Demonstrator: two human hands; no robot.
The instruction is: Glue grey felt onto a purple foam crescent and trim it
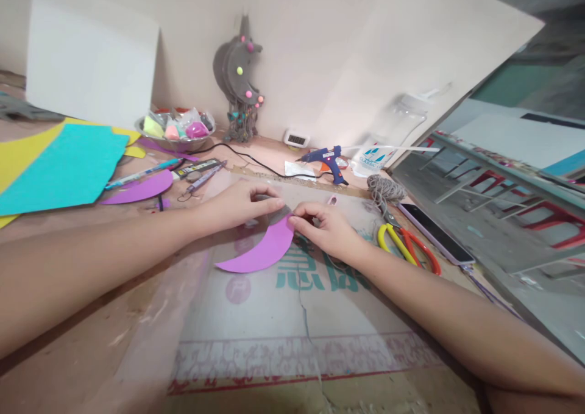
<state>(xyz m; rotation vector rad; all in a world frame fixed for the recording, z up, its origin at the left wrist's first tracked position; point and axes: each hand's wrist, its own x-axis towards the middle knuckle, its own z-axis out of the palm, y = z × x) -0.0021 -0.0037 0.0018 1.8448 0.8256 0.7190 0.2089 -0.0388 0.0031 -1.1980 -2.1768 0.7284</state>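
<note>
A purple crescent (260,252), cut from a thin sheet like craft foam, lies between my hands with its pointed end toward the lower left. Grey cord or a grey covering (280,214) wraps its upper end. My left hand (244,205) is closed on that grey end, thumb on top. At the crescent's upper right edge, my right hand (326,226) pinches with thumb and curled forefinger; any strand between those fingers is too small to make out. Beneath is a translucent plastic sheet (265,316) with green and red printing.
Right of my hands lie grey cord (386,188), scissors (406,243) and a phone (436,234). A blue glue gun (326,158) and white timer (296,138) stand behind. A bowl (176,142), coloured sheets (59,170) and another purple crescent (139,189) are leftward. A grey moon decoration (237,72) stands at the wall.
</note>
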